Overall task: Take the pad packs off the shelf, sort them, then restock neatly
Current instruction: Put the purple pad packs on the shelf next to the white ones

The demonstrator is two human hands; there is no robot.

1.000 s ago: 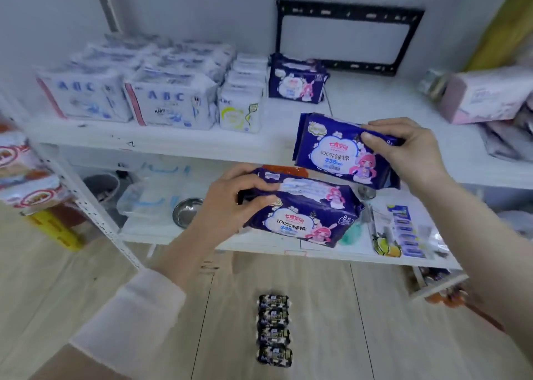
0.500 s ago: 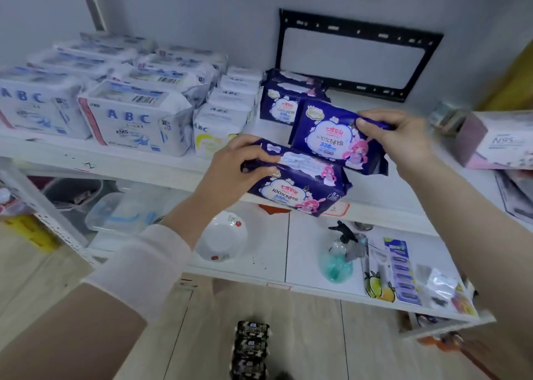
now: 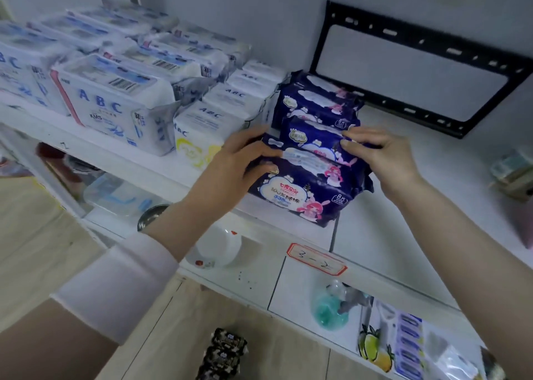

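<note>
Restock stage, near end by look. White ABC packs [image 3: 115,102] already in rows at left of shelf [image 3: 403,206]. Rear navy packs [image 3: 314,97] filed beside them. Left hand [image 3: 239,166] curled round front navy pack [image 3: 305,189], at shelf edge. Right hand [image 3: 380,157] pinches second navy pack [image 3: 314,140] just behind. Remaining, likely: square up row, release.

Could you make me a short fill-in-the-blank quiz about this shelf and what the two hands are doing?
1. The white packs bear the letters ____.
2. The label on the shelf edge reads ____.
3. The left hand grips the front navy pack; the right hand grips the second navy pack, just ____ it.

Missing words: ABC; 3-2; behind.
</note>
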